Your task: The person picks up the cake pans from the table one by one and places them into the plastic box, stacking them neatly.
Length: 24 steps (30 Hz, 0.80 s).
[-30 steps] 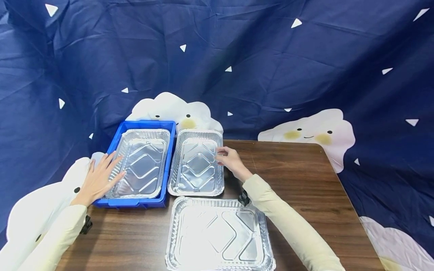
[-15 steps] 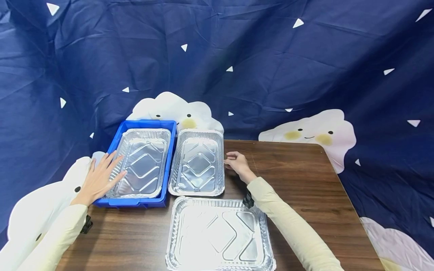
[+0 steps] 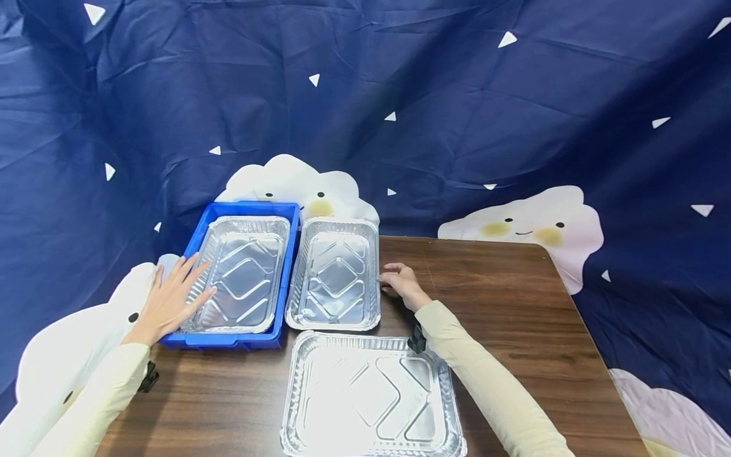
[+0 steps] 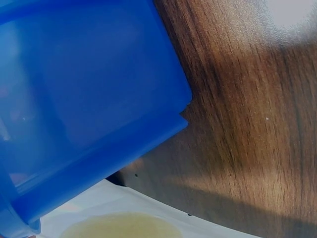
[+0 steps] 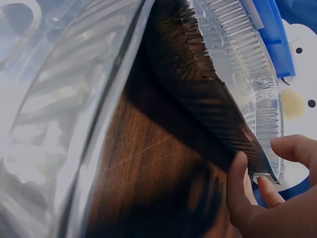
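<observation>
My left hand (image 3: 171, 301) lies with spread fingers across the left rim of a blue plastic bin (image 3: 211, 341), fingertips over the foil tray (image 3: 245, 279) inside it. In the left wrist view only the bin's outer wall (image 4: 99, 74) shows, and the hand is out of sight. A second foil tray (image 3: 337, 279) stands on the table to the right of the bin. Beside that tray's right edge is my right hand (image 3: 402, 282), fingers loosely bent. The right wrist view shows its thumb and fingers (image 5: 292, 148) spread apart right at the tray's rim (image 5: 247, 119), nothing gripped.
A third foil tray (image 3: 419, 406), turned sideways, lies at the front, close under the right forearm. Brown wood-grain tabletop (image 3: 514, 317) extends to the right. Behind it hangs a dark blue cloth (image 3: 457, 114) with clouds and triangles.
My right hand has drawn off the middle tray's right side, moving right and slightly towards me. The left hand and the trays keep their places; the head view has shifted slightly.
</observation>
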Available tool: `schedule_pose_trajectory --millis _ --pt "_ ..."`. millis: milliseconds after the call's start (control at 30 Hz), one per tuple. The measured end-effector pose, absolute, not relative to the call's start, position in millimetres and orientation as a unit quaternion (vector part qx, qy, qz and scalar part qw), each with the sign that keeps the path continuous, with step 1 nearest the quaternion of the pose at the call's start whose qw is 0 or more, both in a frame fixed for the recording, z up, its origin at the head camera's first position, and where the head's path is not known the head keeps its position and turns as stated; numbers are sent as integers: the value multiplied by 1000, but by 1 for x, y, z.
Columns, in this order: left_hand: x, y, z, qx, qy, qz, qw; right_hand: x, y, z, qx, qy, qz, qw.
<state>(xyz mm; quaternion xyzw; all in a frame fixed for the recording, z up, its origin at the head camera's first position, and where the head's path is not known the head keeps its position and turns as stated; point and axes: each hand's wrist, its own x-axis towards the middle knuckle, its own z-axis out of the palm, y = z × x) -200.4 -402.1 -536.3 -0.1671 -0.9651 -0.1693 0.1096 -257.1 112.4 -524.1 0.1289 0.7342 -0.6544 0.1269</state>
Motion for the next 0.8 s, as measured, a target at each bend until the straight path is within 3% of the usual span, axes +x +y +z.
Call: schedule_pose_trajectory --millis 300,800 --pt "-200 -402 -537 -166 -965 -170 113 -259 108 -534 117 742 -642 151" --pt "-200 -401 -535 -164 -965 -170 111 -262 106 -534 109 758 -626 146"
